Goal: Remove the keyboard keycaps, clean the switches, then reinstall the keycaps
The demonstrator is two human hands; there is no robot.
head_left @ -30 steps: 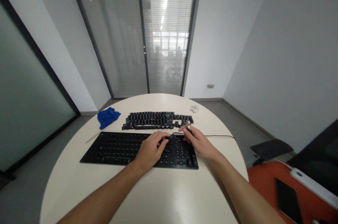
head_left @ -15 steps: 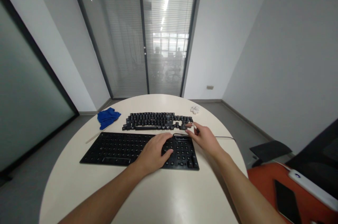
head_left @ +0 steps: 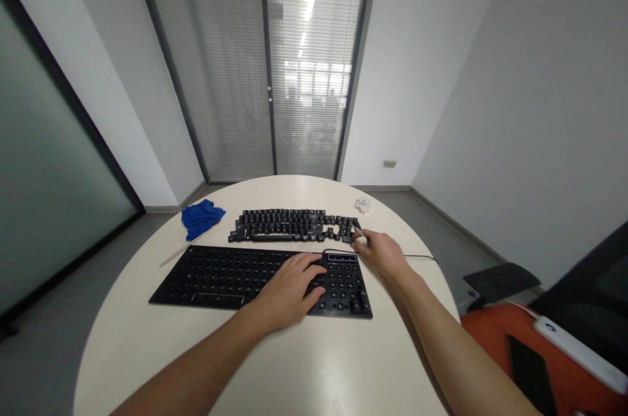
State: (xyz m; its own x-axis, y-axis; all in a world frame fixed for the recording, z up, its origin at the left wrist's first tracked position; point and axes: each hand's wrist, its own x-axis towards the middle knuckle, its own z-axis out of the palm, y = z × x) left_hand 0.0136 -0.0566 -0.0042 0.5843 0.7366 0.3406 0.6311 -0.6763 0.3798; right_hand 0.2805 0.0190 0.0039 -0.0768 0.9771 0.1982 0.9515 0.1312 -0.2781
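Observation:
A black keyboard (head_left: pixel 220 275) with most of its keycaps off lies across the table in front of me. My left hand (head_left: pixel 294 288) rests on its right part, palm down, fingers stretched and spread. Beyond the keyboard, loose black keycaps (head_left: pixel 279 223) sit in rows, with a long space bar (head_left: pixel 271 239) in the nearest row. My right hand (head_left: pixel 380 252) is at the right end of those rows, fingers pinched on a thin pale stick-like tool (head_left: pixel 360 231). Its exact kind is too small to make out.
A blue cloth (head_left: pixel 201 218) and a thin pale stick (head_left: pixel 174 256) lie at the left. At the back right is crumpled white tissue (head_left: pixel 363 205). A black cable (head_left: pixel 417 256) runs off the right edge. A red-orange chair (head_left: pixel 490 328) holds a phone (head_left: pixel 532 373) and white power strip (head_left: pixel 581 354).
My right hand has shifted slightly right, its fingers drawn closer together around the thin tool. The left hand's fingers have moved a little on the keyboard.

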